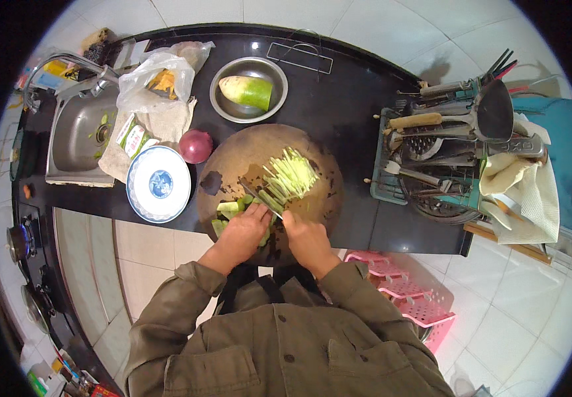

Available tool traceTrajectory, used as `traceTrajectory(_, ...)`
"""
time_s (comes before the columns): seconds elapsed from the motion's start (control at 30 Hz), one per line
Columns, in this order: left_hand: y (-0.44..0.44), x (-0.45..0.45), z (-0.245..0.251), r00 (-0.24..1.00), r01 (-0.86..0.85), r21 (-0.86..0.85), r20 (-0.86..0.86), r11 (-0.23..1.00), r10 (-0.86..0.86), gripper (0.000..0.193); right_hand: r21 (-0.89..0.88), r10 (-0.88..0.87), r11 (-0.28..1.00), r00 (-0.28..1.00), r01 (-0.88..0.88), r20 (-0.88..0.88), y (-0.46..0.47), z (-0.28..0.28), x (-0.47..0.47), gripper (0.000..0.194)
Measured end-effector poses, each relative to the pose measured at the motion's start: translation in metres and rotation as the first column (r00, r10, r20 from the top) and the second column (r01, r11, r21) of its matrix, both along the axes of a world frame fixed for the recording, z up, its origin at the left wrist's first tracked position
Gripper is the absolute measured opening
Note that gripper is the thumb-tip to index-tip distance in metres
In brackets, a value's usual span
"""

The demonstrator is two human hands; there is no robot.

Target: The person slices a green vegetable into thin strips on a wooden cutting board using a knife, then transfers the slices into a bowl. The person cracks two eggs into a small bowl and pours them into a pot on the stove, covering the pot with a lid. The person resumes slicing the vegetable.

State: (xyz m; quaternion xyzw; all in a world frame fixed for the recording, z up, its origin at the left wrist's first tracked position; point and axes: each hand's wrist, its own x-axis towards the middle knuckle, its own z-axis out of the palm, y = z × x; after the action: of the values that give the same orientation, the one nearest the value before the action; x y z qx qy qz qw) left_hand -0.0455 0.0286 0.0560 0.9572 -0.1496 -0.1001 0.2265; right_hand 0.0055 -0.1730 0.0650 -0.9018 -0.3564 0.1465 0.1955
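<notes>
A kitchen knife (257, 196) is in my right hand (308, 241), gripped by its handle, its blade slanting up-left over a round wooden chopping board (236, 154). My left hand (243, 235) presses down beside the blade with bent fingertips on pale green vegetable slices; the fingers partly hide these. More green vegetable pieces (229, 209) lie left of that hand. Just beyond the knife, a pile of thin pale green shreds (293, 174) spreads on the board, its nearest strips close to the blade.
A steel bowl (212, 94) holds a cut green radish (251, 93) behind the board. Left are a red onion (195, 146), a blue-patterned white plate (137, 173) and a sink (75, 144). A crowded utensil rack (387, 186) stands right. A lit gas burner (24, 240) is far left.
</notes>
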Motion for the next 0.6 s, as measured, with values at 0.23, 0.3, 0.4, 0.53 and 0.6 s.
traceTrajectory(0.23,0.0022,-0.0054,-0.0004,1.000,-0.002,-0.052,0.000,0.999,0.002,0.040,-0.079,-0.019,0.997,0.996,0.012,-0.087,-0.0026,-0.0012,-0.0045,0.022)
traceTrajectory(0.3,0.0027,-0.0077,-0.0016,1.000,-0.008,-0.068,-0.005,0.998,0.007,0.046,-0.051,-0.022,0.999,0.996,0.018,-0.085,-0.0036,-0.0014,-0.0060,0.016)
traceTrajectory(0.4,0.0032,-0.0085,-0.0030,1.000,-0.011,-0.073,-0.017,0.997,0.010,0.045,0.001,-0.043,0.999,0.997,0.043,-0.066,-0.0050,-0.0031,-0.0074,0.010)
traceTrajectory(0.53,0.0047,-0.0071,-0.0022,0.999,-0.020,-0.093,0.036,0.995,0.024,0.042,-0.015,-0.025,1.000,0.998,0.024,-0.058,-0.0054,-0.0081,-0.0020,0.011)
traceTrajectory(0.6,0.0054,-0.0068,-0.0019,0.999,-0.023,-0.098,0.045,0.995,0.028,0.041,0.006,-0.025,1.000,0.999,0.026,-0.048,-0.0057,-0.0083,-0.0022,0.011)
